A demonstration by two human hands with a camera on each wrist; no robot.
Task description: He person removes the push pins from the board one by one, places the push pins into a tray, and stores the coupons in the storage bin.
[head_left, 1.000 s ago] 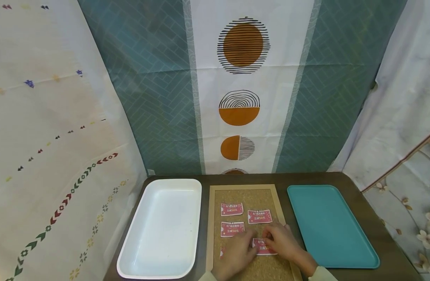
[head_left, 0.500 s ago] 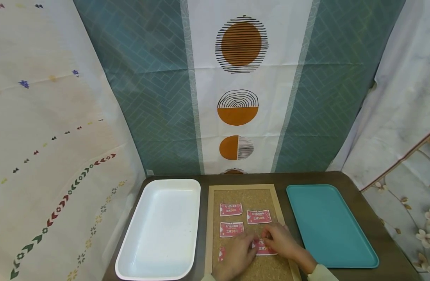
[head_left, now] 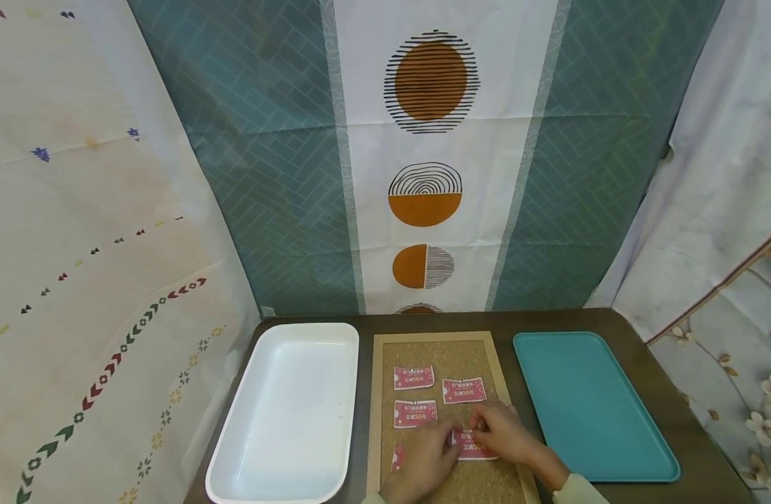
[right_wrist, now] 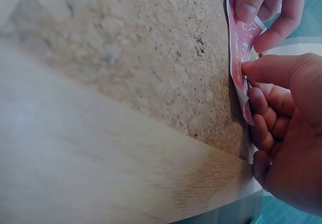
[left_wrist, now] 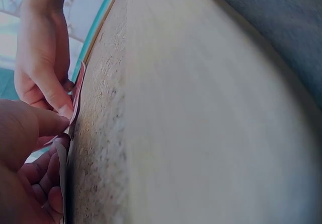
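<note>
A pink-red paper coupon (head_left: 475,445) with white print lies low on the right part of the framed cork board (head_left: 379,392). My left hand (head_left: 424,451) pinches its left end, thumb on the printed face. My right hand (head_left: 502,428) pinches its upper edge nearer the right; in the right wrist view my right hand (right_wrist: 292,118) has its thumb on the coupon (right_wrist: 240,48) and the other fingers curled behind. The coupon bends slightly away from the cork there. Whether a pin sits between the fingertips is hidden. Other coupons (head_left: 414,378) hang on the board, one partly behind my left hand.
To the left of the board stands a deep white tray (head_left: 216,462). A flat teal tray (head_left: 599,406) lies to its right. All rest on a dark brown table (head_left: 435,322), with patterned cloths (head_left: 284,210) hanging behind and at both sides.
Both hands keep their hold on the same coupon, and my left fingertips have shifted slightly to the right along its top. The head view has moved a little.
</note>
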